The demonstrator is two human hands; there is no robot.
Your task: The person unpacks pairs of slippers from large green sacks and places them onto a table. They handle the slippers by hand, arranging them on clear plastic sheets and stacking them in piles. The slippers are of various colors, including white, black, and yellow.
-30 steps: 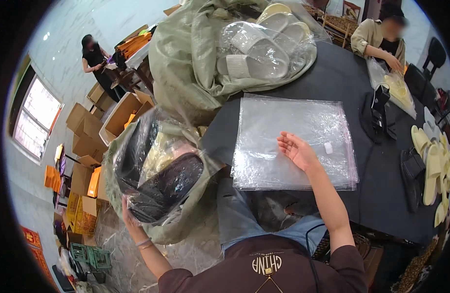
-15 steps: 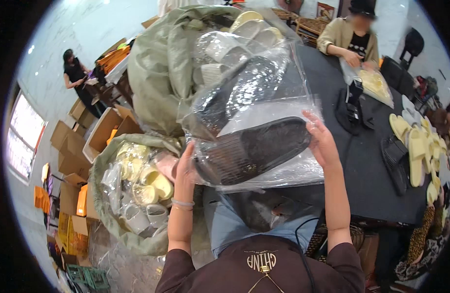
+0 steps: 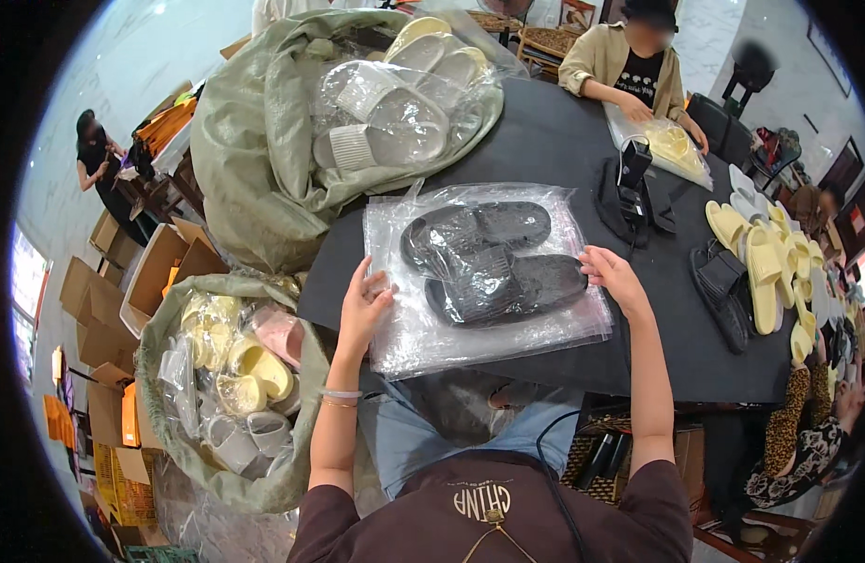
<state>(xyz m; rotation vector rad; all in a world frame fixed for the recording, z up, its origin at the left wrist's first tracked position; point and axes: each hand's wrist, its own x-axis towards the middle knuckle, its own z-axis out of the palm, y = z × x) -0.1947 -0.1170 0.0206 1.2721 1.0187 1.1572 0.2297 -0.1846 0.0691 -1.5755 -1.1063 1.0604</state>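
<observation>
A pair of black slippers (image 3: 489, 291) lies inside a clear plastic bag (image 3: 395, 342), one slipper partly over the other. The bag rests on what look like flat clear plastic bags on the black table, right in front of me. At its left edge is my left hand (image 3: 365, 305), with fingers apart and touching the plastic. My right hand (image 3: 616, 281) pinches the bag's right edge, close to the end of the nearer slipper.
Bagged grey slippers (image 3: 386, 117) lie on a green sack (image 3: 254, 141). Another sack (image 3: 160, 375) at lower left holds yellow, grey and pink footwear. Black straps and a device (image 3: 634, 178), yellow slippers (image 3: 763, 272) and a black slipper (image 3: 720, 298) sit right. A co-worker (image 3: 629, 80) handles bagged yellow slippers.
The bagged black slippers have come down from a raised, tilted position to lie flat on the table. Both hands have lowered with the bag, and my view has shifted slightly right.
</observation>
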